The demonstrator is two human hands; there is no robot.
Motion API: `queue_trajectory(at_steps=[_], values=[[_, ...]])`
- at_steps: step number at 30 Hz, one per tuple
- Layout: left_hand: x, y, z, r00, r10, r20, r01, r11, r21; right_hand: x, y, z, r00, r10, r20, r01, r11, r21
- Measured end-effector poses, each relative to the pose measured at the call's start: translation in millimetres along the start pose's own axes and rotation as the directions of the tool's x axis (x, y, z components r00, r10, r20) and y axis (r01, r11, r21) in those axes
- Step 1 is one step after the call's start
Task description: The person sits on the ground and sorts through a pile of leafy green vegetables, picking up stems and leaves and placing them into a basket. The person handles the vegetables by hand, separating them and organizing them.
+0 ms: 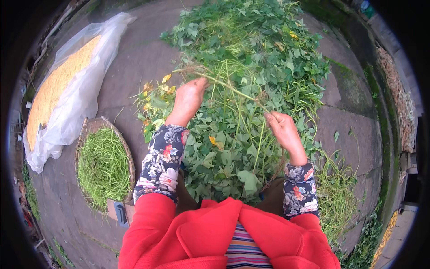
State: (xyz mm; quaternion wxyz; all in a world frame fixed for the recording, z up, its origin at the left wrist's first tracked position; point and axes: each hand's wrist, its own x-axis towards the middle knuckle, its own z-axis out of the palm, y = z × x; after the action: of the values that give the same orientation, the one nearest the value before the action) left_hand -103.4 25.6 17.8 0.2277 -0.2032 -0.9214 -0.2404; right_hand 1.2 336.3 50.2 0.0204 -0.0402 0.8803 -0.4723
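A long green vine stem (235,90) with leaf stalks and hairy brown roots is stretched between my hands. My left hand (190,98) grips it near its rooted end, while my right hand (284,132) pinches the lower right part between thumb and fingers. Leafy stalks hang from it over a large heap of green leafy vines (228,134), which spreads in front of me and reaches my lap. Some yellow leaves (164,88) lie left of my left hand. Where the hanging stalks end among the heap, I cannot tell.
On the left stands a woven basket (131,161) of cut green stalks (104,168), with a grey and brown object (121,213) at its lower edge. Beyond it, yellow grain (63,90) lies on translucent plastic sheeting (84,90). Bare stems (336,195) lie on the paving at my right.
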Motion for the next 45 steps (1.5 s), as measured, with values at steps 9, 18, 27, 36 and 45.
queue_trajectory(at_steps=[9,18,27,36,45], values=[[2,-19,3,0.986,0.159,0.053,-0.167,0.957,0.237,-3,-15,-2,1.0,-0.013,0.026,0.017,0.985,-0.171],[-12,-99,-7,0.919,-0.393,0.024,0.385,0.91,0.156,-18,24,-59,0.941,0.117,-0.318,-0.115,0.993,0.025],[3,67,20,0.979,-0.103,0.178,0.166,0.906,-0.389,-3,1,-11,0.988,-0.014,-0.153,0.034,0.991,0.13],[0,69,19,0.962,-0.149,0.229,0.268,0.672,-0.691,-2,3,5,0.999,-0.039,-0.021,0.041,0.992,0.116],[-1,0,17,0.993,0.113,0.045,-0.118,0.982,0.15,-7,-8,-11,0.998,-0.001,-0.068,0.002,1.0,0.01]])
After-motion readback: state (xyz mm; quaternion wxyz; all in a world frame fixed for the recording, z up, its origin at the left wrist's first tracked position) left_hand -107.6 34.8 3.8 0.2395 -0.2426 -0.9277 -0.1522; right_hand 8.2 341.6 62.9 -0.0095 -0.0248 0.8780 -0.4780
